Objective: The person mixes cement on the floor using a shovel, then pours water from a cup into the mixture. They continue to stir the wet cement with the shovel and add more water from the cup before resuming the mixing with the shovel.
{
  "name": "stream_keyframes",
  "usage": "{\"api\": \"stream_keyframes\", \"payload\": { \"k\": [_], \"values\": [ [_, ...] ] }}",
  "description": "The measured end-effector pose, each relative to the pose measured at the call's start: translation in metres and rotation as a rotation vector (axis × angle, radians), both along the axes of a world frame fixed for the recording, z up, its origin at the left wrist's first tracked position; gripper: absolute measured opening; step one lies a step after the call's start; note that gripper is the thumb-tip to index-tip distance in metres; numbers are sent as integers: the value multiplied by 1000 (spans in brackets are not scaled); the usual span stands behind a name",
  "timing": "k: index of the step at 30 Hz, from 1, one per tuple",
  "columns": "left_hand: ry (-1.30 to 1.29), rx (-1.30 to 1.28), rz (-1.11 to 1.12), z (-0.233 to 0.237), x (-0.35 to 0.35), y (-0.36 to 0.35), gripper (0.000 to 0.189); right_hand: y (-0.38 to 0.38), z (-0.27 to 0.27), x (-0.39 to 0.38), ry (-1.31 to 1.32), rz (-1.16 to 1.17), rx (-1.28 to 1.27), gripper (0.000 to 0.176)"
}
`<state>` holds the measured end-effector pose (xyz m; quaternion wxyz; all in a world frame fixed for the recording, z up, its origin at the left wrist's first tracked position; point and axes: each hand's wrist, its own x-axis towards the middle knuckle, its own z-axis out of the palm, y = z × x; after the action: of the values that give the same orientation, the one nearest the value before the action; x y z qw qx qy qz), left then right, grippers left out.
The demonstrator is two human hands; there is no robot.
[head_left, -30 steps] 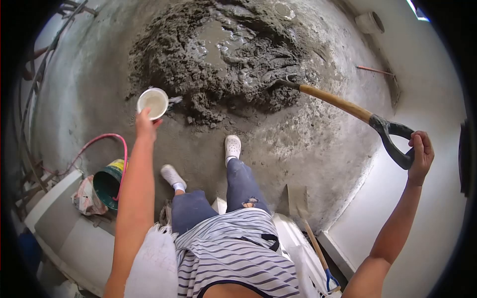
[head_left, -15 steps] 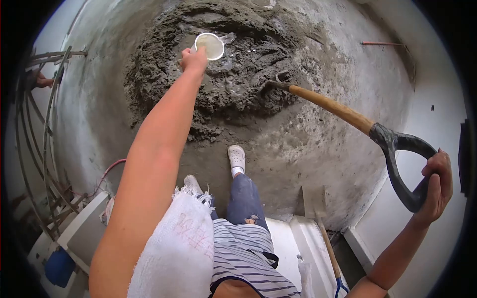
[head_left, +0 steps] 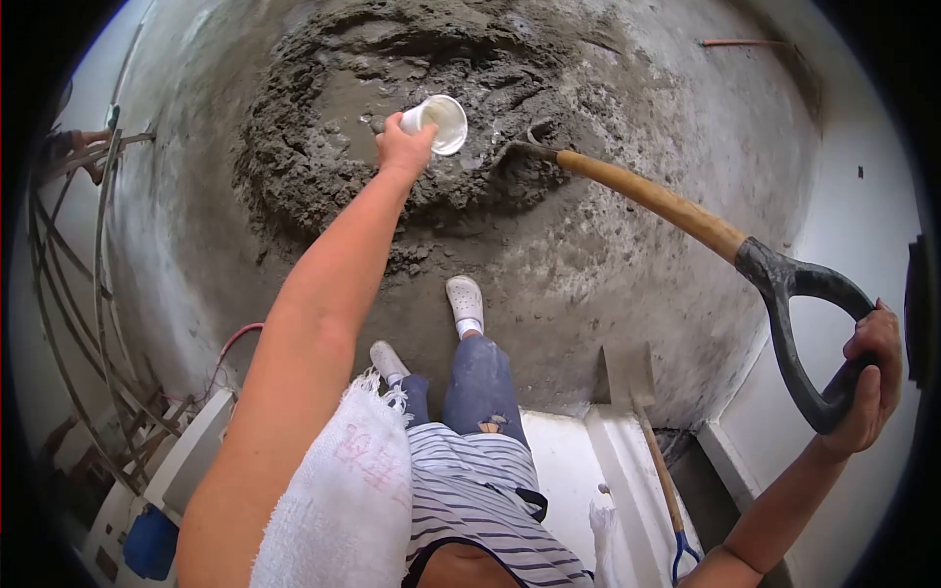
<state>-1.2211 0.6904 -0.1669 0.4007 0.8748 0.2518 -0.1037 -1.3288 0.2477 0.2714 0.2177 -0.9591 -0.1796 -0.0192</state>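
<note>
My left hand (head_left: 404, 149) is wrapped round a white plastic tub (head_left: 449, 123), tipped on its side above a heap of wet grey mortar (head_left: 279, 162). The tub's mouth faces right, and its inside looks nearly empty. Wet, shiny mortar lies below it. On the right side, my right hand (head_left: 874, 377) grips the black D-shaped grip of a shovel (head_left: 657, 201). Its wooden shaft slopes down to the heap's right edge, where the blade is partly buried in mortar.
A second shovel (head_left: 660, 461) lies at the lower right, beside a white ledge (head_left: 559, 461). Bent metal rods (head_left: 101, 255) stand at the left, with part of another person (head_left: 74, 147) behind them. A blue container (head_left: 150, 541) sits at the lower left. A reddish hose (head_left: 235, 338) runs along the floor.
My left hand has moved the tub right and slightly nearer, turning its mouth further sideways. The clear liquid seen at its rim before no longer shows. My right hand keeps hold of the shovel, slightly lower.
</note>
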Motion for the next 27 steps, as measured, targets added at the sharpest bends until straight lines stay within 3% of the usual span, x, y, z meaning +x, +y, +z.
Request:
{"api": "stream_keyframes", "payload": {
  "k": [3, 11, 14, 15, 17, 19, 24, 27],
  "values": [
    [53, 18, -101, 5, -2, -35, 86, -12, -1, -1, 18, -5, 6, 33],
    [36, 25, -72, 9, 48, -114, 95, -19, -5, -13, 1, -65, -12, 39],
    [132, -142, 228, 17, 70, -120, 97, -17, -5, -17, 24, -70, -21, 45],
    [126, -137, 231, 20, 80, -115, 97, -16, -5, -19, 15, -79, -20, 47],
    [48, 86, 289, 31, 91, -95, 104, -13, -4, -21, 38, -77, -47, 48],
    [-73, 325, 90, 37, 109, -63, 108, -9, -4, -23, 53, -74, -45, 49],
    [-617, 922, -404, 78, 142, 5, 93, 41, -9, -23, -49, -126, 35, 49],
    [-412, 909, -174, 124, 131, 27, 84, 59, -3, -13, -57, -106, 29, 48]
  ]
}}
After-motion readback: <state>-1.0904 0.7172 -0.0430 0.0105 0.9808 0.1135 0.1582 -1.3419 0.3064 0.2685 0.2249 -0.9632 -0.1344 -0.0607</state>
